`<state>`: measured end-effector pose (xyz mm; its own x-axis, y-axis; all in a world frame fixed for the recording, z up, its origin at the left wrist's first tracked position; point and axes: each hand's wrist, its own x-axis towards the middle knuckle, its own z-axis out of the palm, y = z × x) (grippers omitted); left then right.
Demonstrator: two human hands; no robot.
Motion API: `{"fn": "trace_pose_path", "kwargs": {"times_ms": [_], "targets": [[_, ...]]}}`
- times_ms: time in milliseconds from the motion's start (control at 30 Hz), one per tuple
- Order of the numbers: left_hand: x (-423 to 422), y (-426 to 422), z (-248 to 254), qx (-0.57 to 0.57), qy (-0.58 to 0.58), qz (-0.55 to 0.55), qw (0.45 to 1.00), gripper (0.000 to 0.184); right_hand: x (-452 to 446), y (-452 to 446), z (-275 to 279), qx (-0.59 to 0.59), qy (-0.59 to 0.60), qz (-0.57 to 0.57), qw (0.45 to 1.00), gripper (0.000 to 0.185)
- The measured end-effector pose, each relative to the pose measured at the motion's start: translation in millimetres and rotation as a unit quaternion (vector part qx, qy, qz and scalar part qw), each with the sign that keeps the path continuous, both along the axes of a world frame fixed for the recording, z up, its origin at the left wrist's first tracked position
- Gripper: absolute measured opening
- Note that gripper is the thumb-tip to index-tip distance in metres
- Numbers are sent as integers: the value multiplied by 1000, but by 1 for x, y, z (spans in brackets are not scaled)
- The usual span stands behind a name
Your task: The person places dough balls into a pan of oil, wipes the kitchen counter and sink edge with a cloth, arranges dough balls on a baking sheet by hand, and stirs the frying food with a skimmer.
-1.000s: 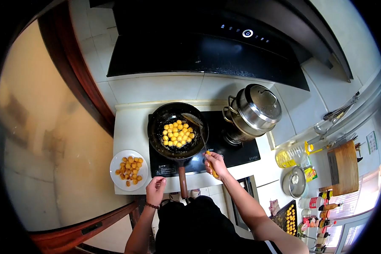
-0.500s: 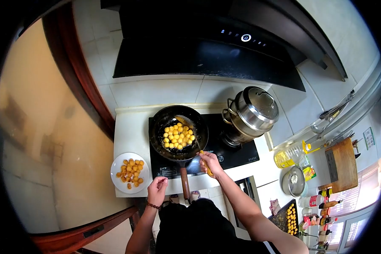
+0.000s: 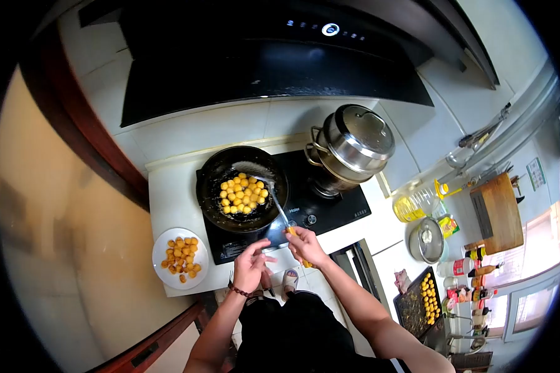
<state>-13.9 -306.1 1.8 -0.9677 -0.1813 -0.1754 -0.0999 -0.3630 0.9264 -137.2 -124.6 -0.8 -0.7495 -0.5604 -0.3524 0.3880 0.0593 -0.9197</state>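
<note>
My right hand [image 3: 308, 247] is closed round the yellow handle of a metal spatula [image 3: 279, 204]. Its blade rests inside a black wok [image 3: 206, 202], along the far side of several round yellow balls [image 3: 242, 194] lying in shiny oil. Over the wok's handle, at the near rim, is my left hand [image 3: 250, 267], its fingers apart; most of that handle is hidden beneath it. A white plate [image 3: 158, 267] with several browner fried balls [image 3: 180, 255] stands to the left of my left hand.
The wok sits on a black cooktop [image 3: 348, 208]; a lidded steel pot [image 3: 358, 146] is on its right. Farther right are an oil bottle [image 3: 410, 207], a metal bowl [image 3: 426, 239] and a dark tray [image 3: 414, 311] with more yellow balls. A range hood [image 3: 261, 74] hangs above.
My left hand has moved right, from beside the wok's handle to over it, and its fingers have spread. The spatula blade has turned in the wok. The whole view has shifted.
</note>
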Motion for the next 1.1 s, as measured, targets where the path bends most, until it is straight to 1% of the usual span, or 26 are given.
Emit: {"fn": "trace_pose_path", "kwargs": {"times_ms": [33,67,100,167,233,267,300,333,367,433,500,567,600,633,700,767,800,833,867,933,967,1067,1100], "targets": [[-4,9,1,-14,22,18,1000,20,1,4,-6,4,1,7,1000,27],[-9,14,3,-31,47,34,998,22,6,7,-5,19,12,3,1000,26],[-13,13,0,-36,49,22,998,22,11,10,-2,33,24,-1,999,25],[-17,15,-9,22,-25,-44,998,23,15,24,-1,35,19,-12,999,24],[-22,34,2,7,-5,-5,1000,24,18,34,7,74,32,-34,996,24],[-26,44,-4,-10,6,-3,1000,25,21,45,8,81,35,-38,995,25],[-29,55,-9,-24,18,-4,1000,25,22,64,9,49,17,-27,998,26],[-33,66,-14,-53,13,-21,998,27,26,85,11,45,25,-23,998,26],[-35,79,-23,-48,36,-44,997,20,32,105,15,41,31,-17,999,26],[-36,112,-8,0,-44,-125,991,18,53,154,27,43,22,-59,997,27],[-40,156,-9,-19,-62,-197,978,18,77,212,28,51,35,-102,993,29],[-46,205,-16,-26,-69,-254,964,18,103,275,26,56,44,-169,983,31],[-49,233,-21,-46,-69,-279,957,19,115,305,16,63,51,-218,973,32],[-52,261,-28,-65,-68,-303,948,19,127,336,7,77,33,-266,960,31],[-59,322,-39,-76,-66,-359,928,19,145,396,-17,109,75,-358,924,29],[-67,388,-55,-88,-64,-417,903,20,154,451,-41,168,116,-436,876,26],[-70,422,-67,-92,-62,-429,897,20,158,474,-44,165,109,-470,860,25],[-72,455,-80,-100,-62,-455,883,20,161,495,-58,143,99,-494,852,20],[-73,488,-94,-108,-63,-480,868,21,164,516,-74,154,99,-511,840,23],[-68,549,-120,-122,-60,-495,858,21,167,552,-111,188,107,-534,817,28],[-65,576,-134,-133,-54,-500,854,21,165,565,-132,245,180,-533,790,28],[-57,632,-164,-149,-83,-505,846,23,160,581,-121,259,112,-542,792,29],[-56,646,-164,-159,-94,-496,848,24,158,587,-134,292,165,-536,775,30]]}}
